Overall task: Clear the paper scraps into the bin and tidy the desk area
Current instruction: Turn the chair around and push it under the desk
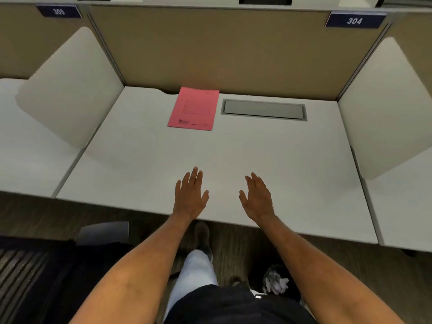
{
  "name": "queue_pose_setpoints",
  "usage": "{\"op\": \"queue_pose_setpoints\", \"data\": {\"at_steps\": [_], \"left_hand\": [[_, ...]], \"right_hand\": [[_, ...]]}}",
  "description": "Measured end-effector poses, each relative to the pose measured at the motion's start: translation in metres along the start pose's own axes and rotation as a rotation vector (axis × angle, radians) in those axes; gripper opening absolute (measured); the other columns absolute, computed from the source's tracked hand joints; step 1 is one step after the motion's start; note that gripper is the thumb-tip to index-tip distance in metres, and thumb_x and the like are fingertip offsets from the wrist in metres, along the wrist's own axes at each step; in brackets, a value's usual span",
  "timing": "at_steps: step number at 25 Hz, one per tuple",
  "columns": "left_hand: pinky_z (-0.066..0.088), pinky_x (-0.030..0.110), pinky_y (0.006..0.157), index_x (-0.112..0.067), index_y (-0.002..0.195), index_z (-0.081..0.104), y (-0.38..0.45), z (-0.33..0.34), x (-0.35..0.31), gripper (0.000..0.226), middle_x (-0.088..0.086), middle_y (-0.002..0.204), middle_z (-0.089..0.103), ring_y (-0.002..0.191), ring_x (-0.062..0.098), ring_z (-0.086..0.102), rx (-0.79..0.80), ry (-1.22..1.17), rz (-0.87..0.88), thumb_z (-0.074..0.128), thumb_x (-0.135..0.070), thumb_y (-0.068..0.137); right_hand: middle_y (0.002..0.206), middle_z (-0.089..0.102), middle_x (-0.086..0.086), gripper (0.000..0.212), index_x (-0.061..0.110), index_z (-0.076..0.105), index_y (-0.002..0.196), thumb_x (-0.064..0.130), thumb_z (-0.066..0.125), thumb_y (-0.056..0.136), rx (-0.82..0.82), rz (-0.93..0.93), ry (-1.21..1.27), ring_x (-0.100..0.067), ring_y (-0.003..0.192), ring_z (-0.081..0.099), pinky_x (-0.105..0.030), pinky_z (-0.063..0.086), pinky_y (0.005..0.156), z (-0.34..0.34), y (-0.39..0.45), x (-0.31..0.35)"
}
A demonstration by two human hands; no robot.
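Note:
My left hand and my right hand hover flat over the near edge of the white desk, fingers spread, holding nothing. A pink folder lies squarely at the back of the desk against the partition. On the floor at my right, below the desk edge, a dark bin holds crumpled white paper scraps. No scraps show on the desk top.
A grey cable hatch is set in the desk right of the folder. Tan partitions and white side screens enclose the desk. A dark office chair stands at the lower left on the carpet.

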State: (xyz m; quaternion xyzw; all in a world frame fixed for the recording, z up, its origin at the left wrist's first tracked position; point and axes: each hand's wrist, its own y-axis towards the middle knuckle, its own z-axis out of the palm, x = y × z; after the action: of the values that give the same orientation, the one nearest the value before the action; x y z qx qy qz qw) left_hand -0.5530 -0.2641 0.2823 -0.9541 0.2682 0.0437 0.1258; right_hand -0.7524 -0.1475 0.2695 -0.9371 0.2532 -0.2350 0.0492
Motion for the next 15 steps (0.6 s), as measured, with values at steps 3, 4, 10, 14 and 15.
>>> {"op": "queue_pose_setpoints", "data": {"at_steps": [3, 4, 10, 14, 15], "left_hand": [[0.017, 0.049, 0.126, -0.018, 0.162, 0.011, -0.044, 0.006, 0.000, 0.070, 0.003, 0.171, 0.002, 0.157, 0.028, 0.010, -0.004, -0.028, 0.008, 0.040, -0.046, 0.105], [0.016, 0.049, 0.126, -0.019, 0.162, 0.011, -0.060, 0.008, 0.002, 0.070, 0.003, 0.171, 0.002, 0.157, 0.028, 0.010, 0.000, -0.042, 0.006, 0.040, -0.046, 0.105], [0.017, 0.050, 0.126, -0.017, 0.162, 0.010, -0.130, 0.024, 0.029, 0.071, 0.006, 0.171, 0.003, 0.156, 0.028, 0.010, 0.018, -0.039, -0.019, 0.040, -0.046, 0.104], [0.020, 0.052, 0.125, -0.017, 0.161, 0.012, -0.178, 0.033, 0.050, 0.072, 0.006, 0.171, 0.006, 0.156, 0.026, 0.012, 0.015, -0.064, -0.026, 0.043, -0.046, 0.102], [0.019, 0.052, 0.126, -0.017, 0.160, 0.013, -0.190, 0.034, 0.056, 0.072, 0.006, 0.170, 0.007, 0.156, 0.026, 0.012, 0.015, -0.075, -0.028, 0.044, -0.046, 0.102]], "right_hand": [[0.171, 0.019, -0.009, 0.060, 0.013, 0.029, 0.160, 0.036, 0.045, 0.108, 0.022, 0.004, 0.000, -0.028, 0.158, 0.017, -0.042, 0.023, 0.125, 0.008, -0.044, -0.001], [0.171, 0.020, -0.009, 0.059, 0.013, 0.030, 0.160, 0.036, 0.045, 0.107, 0.032, 0.003, -0.002, -0.028, 0.158, 0.018, -0.043, 0.023, 0.125, 0.012, -0.059, 0.001], [0.170, 0.023, -0.009, 0.060, 0.013, 0.031, 0.159, 0.038, 0.047, 0.107, 0.066, -0.006, -0.015, -0.029, 0.157, 0.020, -0.044, 0.022, 0.128, 0.043, -0.130, 0.019], [0.169, 0.025, -0.008, 0.061, 0.014, 0.032, 0.158, 0.038, 0.050, 0.105, 0.074, -0.010, 0.005, -0.027, 0.157, 0.021, -0.046, 0.024, 0.127, 0.063, -0.175, 0.035], [0.169, 0.025, -0.008, 0.061, 0.014, 0.032, 0.158, 0.038, 0.050, 0.105, 0.072, -0.007, 0.014, -0.026, 0.157, 0.021, -0.046, 0.025, 0.127, 0.068, -0.185, 0.040]]}}
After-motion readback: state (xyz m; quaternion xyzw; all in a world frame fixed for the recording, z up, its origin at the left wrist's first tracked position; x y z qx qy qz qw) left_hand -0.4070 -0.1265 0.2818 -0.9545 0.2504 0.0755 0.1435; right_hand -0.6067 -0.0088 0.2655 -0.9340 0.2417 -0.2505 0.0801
